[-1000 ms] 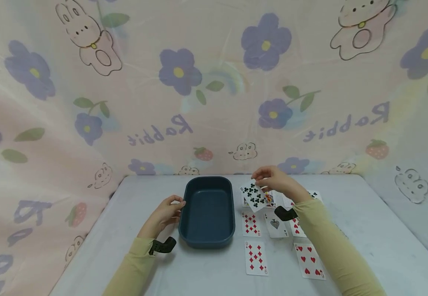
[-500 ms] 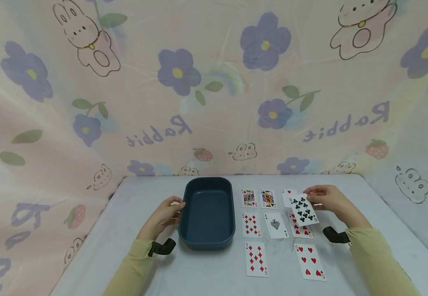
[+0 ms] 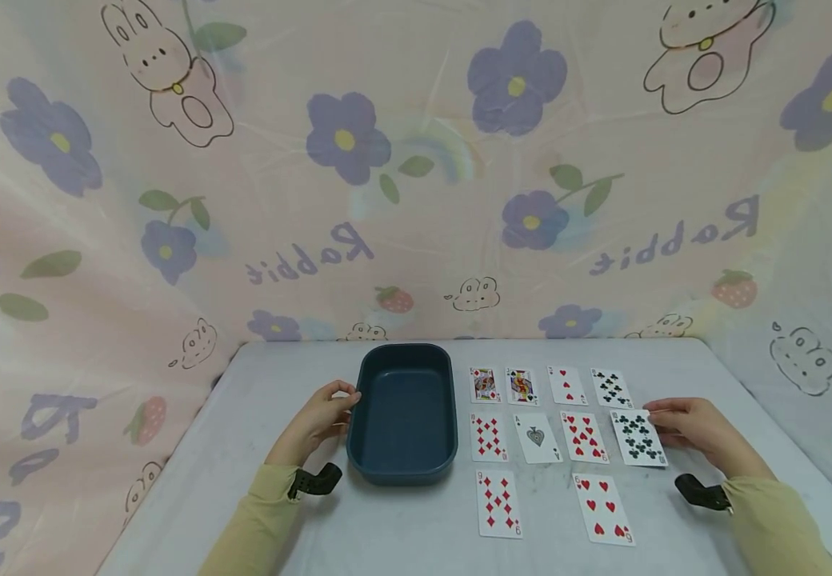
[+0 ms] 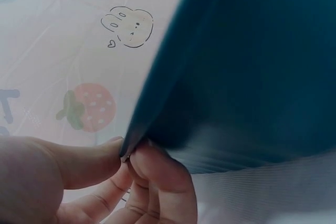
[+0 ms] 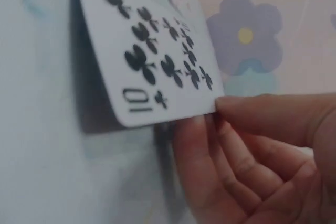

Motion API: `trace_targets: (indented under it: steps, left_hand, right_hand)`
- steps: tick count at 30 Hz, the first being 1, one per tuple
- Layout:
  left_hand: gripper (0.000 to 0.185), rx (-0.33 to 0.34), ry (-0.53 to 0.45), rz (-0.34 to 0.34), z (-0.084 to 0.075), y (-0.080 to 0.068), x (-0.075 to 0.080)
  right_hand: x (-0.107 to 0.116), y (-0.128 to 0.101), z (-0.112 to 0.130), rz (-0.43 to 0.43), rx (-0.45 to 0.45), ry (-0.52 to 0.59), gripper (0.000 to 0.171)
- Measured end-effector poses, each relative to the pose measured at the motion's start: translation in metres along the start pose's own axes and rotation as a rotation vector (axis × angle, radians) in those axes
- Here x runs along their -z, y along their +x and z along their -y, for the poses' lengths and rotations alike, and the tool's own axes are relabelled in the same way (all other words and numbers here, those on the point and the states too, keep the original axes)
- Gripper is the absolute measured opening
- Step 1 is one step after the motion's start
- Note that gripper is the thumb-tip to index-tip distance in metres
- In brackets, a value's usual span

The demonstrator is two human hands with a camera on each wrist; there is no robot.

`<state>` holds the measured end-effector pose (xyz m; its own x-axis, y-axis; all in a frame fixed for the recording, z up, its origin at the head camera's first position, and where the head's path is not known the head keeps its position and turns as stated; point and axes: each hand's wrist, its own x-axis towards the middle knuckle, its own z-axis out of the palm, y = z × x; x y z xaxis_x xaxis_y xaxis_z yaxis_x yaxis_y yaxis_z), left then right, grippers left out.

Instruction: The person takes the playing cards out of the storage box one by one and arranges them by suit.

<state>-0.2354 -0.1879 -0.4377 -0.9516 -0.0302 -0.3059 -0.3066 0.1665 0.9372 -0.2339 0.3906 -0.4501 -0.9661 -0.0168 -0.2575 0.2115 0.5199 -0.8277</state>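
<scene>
My right hand (image 3: 659,418) pinches the right edge of a ten of clubs (image 3: 638,438) at the right end of the middle row of cards. In the right wrist view the ten of clubs (image 5: 152,61) is tilted, its far edge on the table and its near edge raised between the thumb and fingers of the right hand (image 5: 210,116). My left hand (image 3: 347,398) grips the left rim of an empty dark blue tray (image 3: 402,472). Up close, the left hand (image 4: 131,156) pinches the tray's rim (image 4: 157,103).
Face-up cards lie in rows right of the tray: king (image 3: 484,385), jack (image 3: 521,386), a heart card (image 3: 567,385), a club card (image 3: 611,387), ten of diamonds (image 3: 490,437), ace of spades (image 3: 535,438), nine of diamonds (image 3: 498,502). A flowered cloth (image 3: 416,200) walls the grey table (image 3: 387,536).
My right hand carried the ten of clubs from beside the tray's far corner rightward and down to the end of the middle row. The left hand stayed on the tray.
</scene>
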Motion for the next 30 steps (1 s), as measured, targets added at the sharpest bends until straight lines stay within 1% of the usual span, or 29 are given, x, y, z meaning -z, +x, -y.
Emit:
trace_targets:
  steps: [6,16,20,23,27,30]
  left_hand:
    - [0.014,-0.002,0.004,0.004,0.0,0.001,0.0]
    - [0.014,0.0,-0.005,0.0,0.002,0.003,0.0]
    - [0.015,0.002,0.0,0.002,0.002,0.003,-0.001]
    - [0.015,0.005,0.007,0.0,0.002,0.003,-0.001]
    - [0.014,0.007,0.006,-0.003,0.001,0.003,0.0]
    - [0.014,-0.007,0.01,0.005,0.0,0.001,0.001]
  right_hand:
    - [0.001,0.003,-0.004,-0.003,-0.018,0.008,0.037]
    - [-0.001,0.004,0.004,-0.008,-0.031,-0.016,0.034]
    - [-0.001,0.003,0.009,0.002,-0.045,-0.042,0.036]
    - [0.0,0.002,0.011,0.022,-0.035,-0.068,0.037]
    - [0.0,0.0,0.013,0.035,-0.033,-0.073,0.037]
    - [-0.001,0.0,0.013,0.039,-0.039,-0.055,0.036]
